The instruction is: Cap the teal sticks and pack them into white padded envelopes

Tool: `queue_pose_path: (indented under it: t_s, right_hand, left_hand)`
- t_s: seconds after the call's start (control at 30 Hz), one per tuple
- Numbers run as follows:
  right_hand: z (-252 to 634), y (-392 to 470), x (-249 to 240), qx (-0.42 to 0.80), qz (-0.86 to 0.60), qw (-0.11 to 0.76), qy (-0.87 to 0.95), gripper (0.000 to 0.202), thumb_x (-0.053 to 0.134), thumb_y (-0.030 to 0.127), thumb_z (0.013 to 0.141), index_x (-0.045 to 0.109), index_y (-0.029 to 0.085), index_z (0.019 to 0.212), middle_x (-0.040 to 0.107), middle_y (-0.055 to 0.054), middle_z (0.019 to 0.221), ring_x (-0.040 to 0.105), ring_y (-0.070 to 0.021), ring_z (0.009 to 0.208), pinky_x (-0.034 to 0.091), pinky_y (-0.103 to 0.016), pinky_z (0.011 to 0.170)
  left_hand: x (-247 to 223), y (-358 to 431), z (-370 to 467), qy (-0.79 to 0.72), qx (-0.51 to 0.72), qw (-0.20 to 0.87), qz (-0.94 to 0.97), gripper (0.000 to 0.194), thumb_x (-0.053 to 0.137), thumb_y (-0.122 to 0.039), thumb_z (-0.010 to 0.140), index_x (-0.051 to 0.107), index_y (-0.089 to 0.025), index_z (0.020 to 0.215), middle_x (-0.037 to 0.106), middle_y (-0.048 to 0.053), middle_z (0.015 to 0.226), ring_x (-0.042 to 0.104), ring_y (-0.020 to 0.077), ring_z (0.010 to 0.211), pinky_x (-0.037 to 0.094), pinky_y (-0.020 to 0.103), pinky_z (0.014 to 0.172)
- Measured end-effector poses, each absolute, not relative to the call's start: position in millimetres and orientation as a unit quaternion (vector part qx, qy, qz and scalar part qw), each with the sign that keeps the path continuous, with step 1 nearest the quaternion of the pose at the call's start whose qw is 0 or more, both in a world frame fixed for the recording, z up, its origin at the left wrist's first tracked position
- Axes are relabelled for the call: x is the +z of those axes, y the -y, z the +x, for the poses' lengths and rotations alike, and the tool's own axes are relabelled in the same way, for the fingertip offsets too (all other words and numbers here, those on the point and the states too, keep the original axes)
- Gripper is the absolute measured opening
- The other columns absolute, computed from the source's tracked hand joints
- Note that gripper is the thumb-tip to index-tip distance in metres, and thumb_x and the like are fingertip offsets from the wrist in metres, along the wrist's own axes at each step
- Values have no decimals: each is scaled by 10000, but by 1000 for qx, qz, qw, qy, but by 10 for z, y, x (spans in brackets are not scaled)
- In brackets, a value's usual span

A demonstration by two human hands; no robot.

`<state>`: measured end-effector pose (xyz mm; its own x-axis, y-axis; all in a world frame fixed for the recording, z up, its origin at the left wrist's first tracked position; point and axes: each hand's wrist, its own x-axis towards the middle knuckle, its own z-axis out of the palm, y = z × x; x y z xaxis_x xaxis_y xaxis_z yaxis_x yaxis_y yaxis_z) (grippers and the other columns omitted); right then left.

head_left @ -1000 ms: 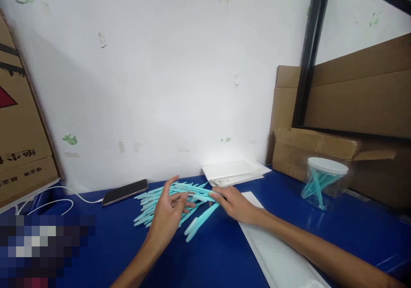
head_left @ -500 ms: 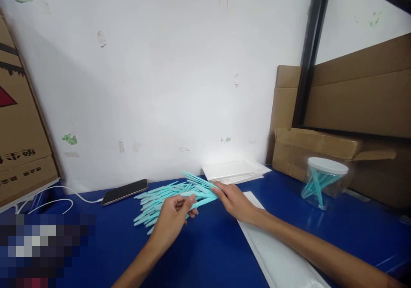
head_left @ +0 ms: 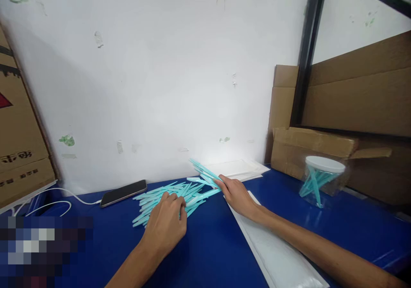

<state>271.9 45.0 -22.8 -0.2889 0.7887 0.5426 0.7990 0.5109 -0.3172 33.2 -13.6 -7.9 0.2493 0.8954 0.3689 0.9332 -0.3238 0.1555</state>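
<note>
A loose pile of slim, tapered turquoise plastic sticks (head_left: pixel 150 200) lies on the blue table. Over its near right side, my left hand (head_left: pixel 168 217) is closed with its back up and fingers curled down; the fingertips are hidden, so whatever they grip does not show. My right hand (head_left: pixel 236 191) is closed round a fanned bunch of the same turquoise sticks (head_left: pixel 205 174), which point up and to the left above the pile. Beneath my right forearm lies a white padded envelope (head_left: pixel 272 245).
Flat white packets (head_left: pixel 237 168) lie against the wall. To the right stands a clear jar (head_left: pixel 319 181) with a white lid and turquoise sticks inside. A phone (head_left: pixel 123 193) on a white cable lies left of the pile. Cardboard boxes (head_left: pixel 311 144) flank both sides.
My left hand has moved down and left onto the pile and turned back up; the stick it pinched no longer shows in it. The bunch in my right hand has tilted further upward.
</note>
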Motion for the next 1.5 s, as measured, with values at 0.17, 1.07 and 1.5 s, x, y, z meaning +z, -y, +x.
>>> queue_pose_path:
  t_s: [0.17, 1.07, 1.5]
  right_hand:
    - [2710, -435, -217, -11, -498, 340, 798, 352, 277, 404, 1068, 494, 227, 855, 595, -4, 666, 570, -193, 605, 248, -278, 582]
    - [2694, -406, -198, -6, -480, 342, 808, 354, 298, 406, 1069, 505, 229, 842, 599, 2, 668, 574, -184, 615, 248, -279, 583]
    - [2687, -398, -193, -15, -486, 332, 808, 366, 288, 405, 1072, 531, 224, 866, 619, -4, 678, 584, -179, 615, 258, -281, 581]
  left_hand:
    - [-115, 111, 346, 599, -73, 73, -794, 230, 500, -190, 917, 689, -149, 1042, 653, 126, 1072, 543, 298, 1075, 497, 376, 809]
    - [-219, 76, 387, 583, -44, 137, -799, 322, 373, -81, 943, 688, -111, 997, 603, 156, 1065, 540, 302, 1054, 527, 390, 815]
    - [-151, 153, 414, 579, -43, 110, -807, 290, 426, -213, 958, 701, -123, 974, 617, 163, 1079, 537, 309, 1076, 501, 398, 845]
